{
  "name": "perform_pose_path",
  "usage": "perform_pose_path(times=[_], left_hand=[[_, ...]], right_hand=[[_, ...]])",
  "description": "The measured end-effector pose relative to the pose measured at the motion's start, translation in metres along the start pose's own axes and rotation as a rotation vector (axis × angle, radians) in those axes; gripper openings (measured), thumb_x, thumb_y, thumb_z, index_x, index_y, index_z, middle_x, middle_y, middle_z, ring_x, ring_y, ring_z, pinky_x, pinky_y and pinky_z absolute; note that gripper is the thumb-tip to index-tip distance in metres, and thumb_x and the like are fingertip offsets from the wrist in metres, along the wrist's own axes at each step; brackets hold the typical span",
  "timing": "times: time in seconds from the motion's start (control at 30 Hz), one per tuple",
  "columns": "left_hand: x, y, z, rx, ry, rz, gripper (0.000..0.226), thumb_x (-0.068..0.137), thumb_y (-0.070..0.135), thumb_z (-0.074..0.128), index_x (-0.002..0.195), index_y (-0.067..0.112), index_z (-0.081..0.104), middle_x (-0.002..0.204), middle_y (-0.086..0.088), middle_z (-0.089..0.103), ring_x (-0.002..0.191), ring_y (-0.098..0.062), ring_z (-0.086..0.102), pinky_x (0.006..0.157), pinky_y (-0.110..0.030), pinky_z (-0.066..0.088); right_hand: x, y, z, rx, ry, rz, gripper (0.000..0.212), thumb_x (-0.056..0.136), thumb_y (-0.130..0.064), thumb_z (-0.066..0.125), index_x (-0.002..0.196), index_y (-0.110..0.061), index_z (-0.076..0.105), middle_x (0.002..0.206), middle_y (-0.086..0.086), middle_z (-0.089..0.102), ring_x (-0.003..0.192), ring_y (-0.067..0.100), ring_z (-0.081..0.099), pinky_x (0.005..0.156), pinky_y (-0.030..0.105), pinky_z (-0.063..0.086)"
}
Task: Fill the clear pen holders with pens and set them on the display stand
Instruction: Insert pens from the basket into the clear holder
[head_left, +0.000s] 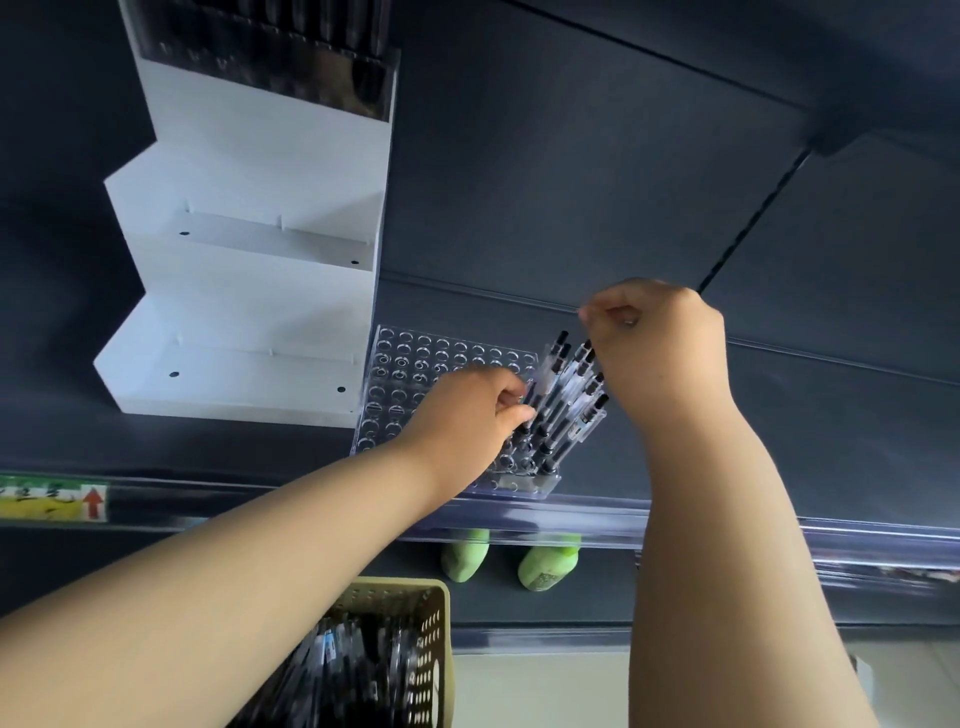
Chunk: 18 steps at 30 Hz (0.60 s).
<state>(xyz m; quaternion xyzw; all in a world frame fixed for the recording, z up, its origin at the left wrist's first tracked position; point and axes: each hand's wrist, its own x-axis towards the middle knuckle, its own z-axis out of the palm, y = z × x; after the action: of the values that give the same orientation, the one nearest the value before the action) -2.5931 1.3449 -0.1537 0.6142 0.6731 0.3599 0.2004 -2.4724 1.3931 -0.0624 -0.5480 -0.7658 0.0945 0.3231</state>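
Holder (415, 369) is on the dark shelf (779, 415) near its front edge, just beside the right side of the stand (249, 306). Only its right end is loaded: a small cluster of pens (566, 405), all leaning right, not sitting straight. Most holes are empty.

Left grip (467, 415) is pinching one pen low on the barrel at the cluster's left edge, over the holder. My read: I'm seating it in a hole. Right grip (660, 353) is above the pen tops with fingers curled, thumb and forefinger close together. Can't tell if it's holding anything or just steadying the caps.

Progress: early on this holder. The stand's top tier carries what looks like a filled holder (311, 57); it's dark, blurred and partly out of frame. The two lower tiers are bare. Still to do: fill nearly all of this holder, lift it onto the stand, then probably one more.

Supply is the basket (415, 603) below the shelf, with plenty of pens in it. Two green bottles (548, 564) on the lower shelf aren't part of this.
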Motion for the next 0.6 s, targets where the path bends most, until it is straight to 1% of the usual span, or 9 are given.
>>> perform_pose_path(times=[0.07, 0.17, 0.23, 0.27, 0.37, 0.43, 0.5, 0.57, 0.6], left_hand=[[-0.002, -0.001, -0.01, 0.031, 0.02, -0.024, 0.028, 0.093, 0.028, 0.057, 0.118, 0.017, 0.061, 0.107, 0.005, 0.063, 0.092, -0.007, 0.055, 0.081, -0.016, 0.039], [-0.008, 0.0, -0.029, 0.086, 0.099, -0.022, 0.025, 0.09, 0.023, 0.06, 0.114, 0.017, 0.064, 0.104, 0.004, 0.065, 0.091, -0.01, 0.058, 0.084, -0.021, 0.045], [-0.02, 0.0, -0.044, 0.104, 0.14, 0.007, 0.024, 0.088, 0.019, 0.063, 0.112, 0.016, 0.065, 0.102, 0.001, 0.066, 0.09, -0.014, 0.06, 0.085, -0.027, 0.048], [-0.028, -0.001, -0.051, 0.117, 0.143, 0.015, 0.025, 0.087, 0.019, 0.064, 0.112, 0.016, 0.065, 0.101, 0.001, 0.065, 0.089, -0.016, 0.06, 0.084, -0.028, 0.048], [-0.06, -0.001, -0.072, 0.188, 0.102, 0.013, 0.03, 0.087, 0.023, 0.063, 0.117, 0.019, 0.062, 0.105, 0.002, 0.062, 0.094, -0.016, 0.06, 0.087, -0.032, 0.048], [-0.089, -0.005, -0.085, 0.289, 0.06, 0.003, 0.034, 0.09, 0.028, 0.059, 0.124, 0.023, 0.057, 0.113, 0.004, 0.06, 0.104, -0.017, 0.056, 0.091, -0.033, 0.046], [-0.119, -0.012, -0.096, 0.469, 0.013, -0.014, 0.037, 0.093, 0.032, 0.054, 0.129, 0.025, 0.052, 0.123, 0.004, 0.057, 0.113, -0.018, 0.051, 0.091, -0.032, 0.045], [-0.148, -0.021, -0.103, 0.652, -0.048, -0.033, 0.038, 0.094, 0.033, 0.049, 0.131, 0.026, 0.049, 0.126, 0.002, 0.055, 0.116, -0.019, 0.049, 0.088, -0.033, 0.044], [-0.162, -0.026, -0.105, 0.698, -0.079, -0.06, 0.037, 0.095, 0.032, 0.048, 0.131, 0.026, 0.049, 0.125, 0.002, 0.055, 0.115, -0.02, 0.049, 0.087, -0.033, 0.044]], right_hand=[[-0.001, 0.0, -0.007, 0.001, 0.02, -0.007, 0.013, 0.086, -0.02, 0.058, 0.085, -0.021, 0.071, 0.074, -0.006, 0.062, 0.079, 0.021, 0.061, 0.076, 0.029, 0.049], [-0.008, -0.002, -0.018, 0.005, 0.044, -0.004, 0.016, 0.087, -0.018, 0.055, 0.092, -0.02, 0.071, 0.076, -0.008, 0.058, 0.078, 0.015, 0.055, 0.073, 0.022, 0.041], [-0.02, -0.007, -0.021, 0.006, 0.052, -0.044, 0.017, 0.088, -0.017, 0.055, 0.095, -0.018, 0.071, 0.081, -0.004, 0.063, 0.082, 0.018, 0.056, 0.075, 0.024, 0.043], [-0.028, -0.011, -0.02, 0.005, 0.055, -0.082, 0.017, 0.088, -0.017, 0.056, 0.096, -0.016, 0.071, 0.084, 0.0, 0.066, 0.086, 0.022, 0.058, 0.077, 0.028, 0.045], [-0.055, -0.025, -0.011, -0.035, 0.036, -0.231, 0.019, 0.087, -0.017, 0.056, 0.098, -0.014, 0.071, 0.093, 0.007, 0.07, 0.092, 0.031, 0.058, 0.082, 0.038, 0.047], [-0.075, -0.037, -0.003, -0.068, -0.01, -0.327, 0.02, 0.088, -0.017, 0.056, 0.101, -0.013, 0.07, 0.095, 0.008, 0.07, 0.094, 0.032, 0.056, 0.082, 0.04, 0.046], [-0.094, -0.047, 0.006, -0.112, -0.072, -0.424, 0.021, 0.088, -0.018, 0.055, 0.101, -0.013, 0.07, 0.094, 0.009, 0.069, 0.093, 0.033, 0.056, 0.081, 0.041, 0.047], [-0.115, -0.055, 0.016, -0.158, -0.168, -0.484, 0.021, 0.088, -0.02, 0.054, 0.101, -0.014, 0.07, 0.094, 0.008, 0.069, 0.093, 0.033, 0.057, 0.08, 0.04, 0.047], [-0.126, -0.058, 0.022, -0.176, -0.223, -0.498, 0.021, 0.088, -0.021, 0.053, 0.102, -0.016, 0.069, 0.096, 0.007, 0.069, 0.095, 0.032, 0.056, 0.081, 0.039, 0.046]])
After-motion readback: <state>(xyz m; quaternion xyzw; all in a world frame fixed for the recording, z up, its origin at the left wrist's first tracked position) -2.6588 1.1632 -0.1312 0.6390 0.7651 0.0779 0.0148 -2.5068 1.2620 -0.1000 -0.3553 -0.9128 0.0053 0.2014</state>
